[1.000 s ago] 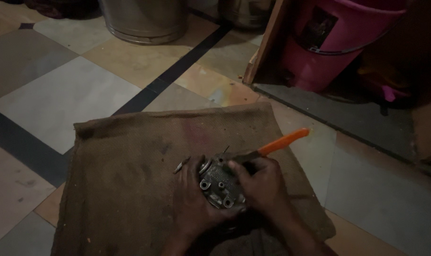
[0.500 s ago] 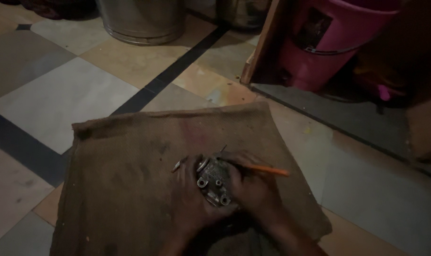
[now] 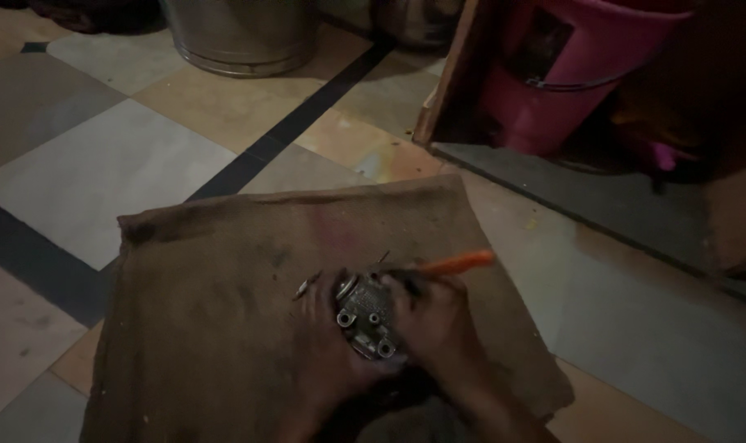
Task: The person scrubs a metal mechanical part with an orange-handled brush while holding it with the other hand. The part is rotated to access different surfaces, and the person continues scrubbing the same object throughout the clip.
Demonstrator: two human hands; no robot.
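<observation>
A small grey metal engine part with round holes rests on a brown burlap sack spread on the floor. My left hand cups the part from below and grips it. My right hand is closed around an orange-handled screwdriver, whose handle sticks out to the upper right while the tip end is hidden at the part. A small loose metal piece lies on the sack just left of the part.
The floor has grey and tan tiles with dark stripes. A metal tub stands at the top. A pink bucket sits at the upper right beside a wooden board.
The screwdriver handle swung down flatter half a second ago and now points up-right again. Both hands and the part stay in the same spot on the sack.
</observation>
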